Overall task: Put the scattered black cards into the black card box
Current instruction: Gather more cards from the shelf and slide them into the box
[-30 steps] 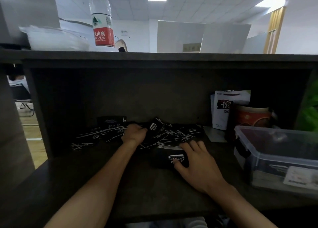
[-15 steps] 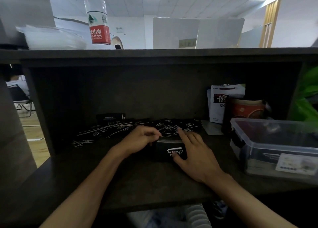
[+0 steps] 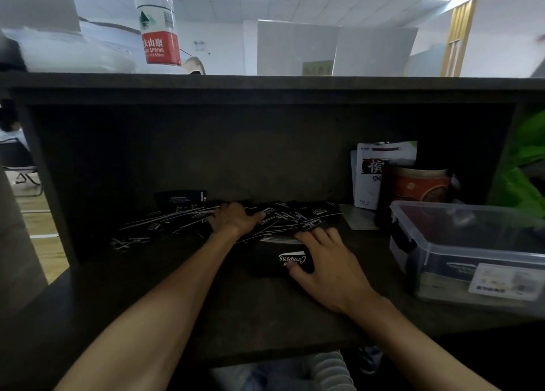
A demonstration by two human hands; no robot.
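Head camera: On a dark desk shelf, a person's right hand steadies the black card box, fingers curled over its far edge where a stack of cards shows. The left hand lies knuckles-up on the scattered black cards behind the box; whether it pinches any cannot be told. Gathering appears under way; next, a handful must be lifted and slid into the box.

Scattered black cards across the back of a dark desk, left hand resting on the pile, fingers bent, right hand holding the black card box, clear lidded container at right, water bottle on the top shelf.
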